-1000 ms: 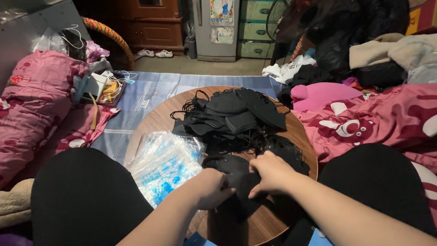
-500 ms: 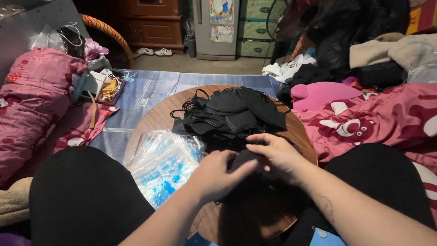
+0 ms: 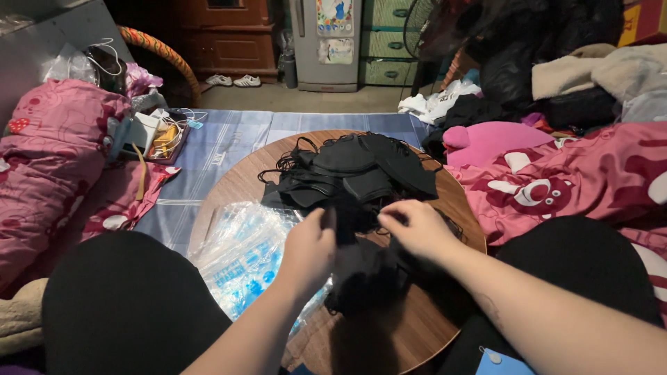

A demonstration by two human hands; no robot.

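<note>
Lifted since a moment ago, parted slightly: left hand [image 3: 309, 250] and right hand [image 3: 415, 229], both pinched shut on a black mask [image 3: 351, 222] at six o'clock on the round table [image 3: 431, 326]. Probably light, limp, snag-prone by its loops; best gripped at the edges. Mask pile [image 3: 354, 170] at twelve, plastic bags [image 3: 240, 257] at nine.

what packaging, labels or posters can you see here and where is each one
Plastic bags: flat clear stack with blue print, on the round table's left edge by the left hand.
Poster: colourful upright rectangle on the grey fridge door, far back.
Paper sheet: pale, smaller, just below the poster.
Blue tag: small, bottom edge, under the right forearm.
</note>
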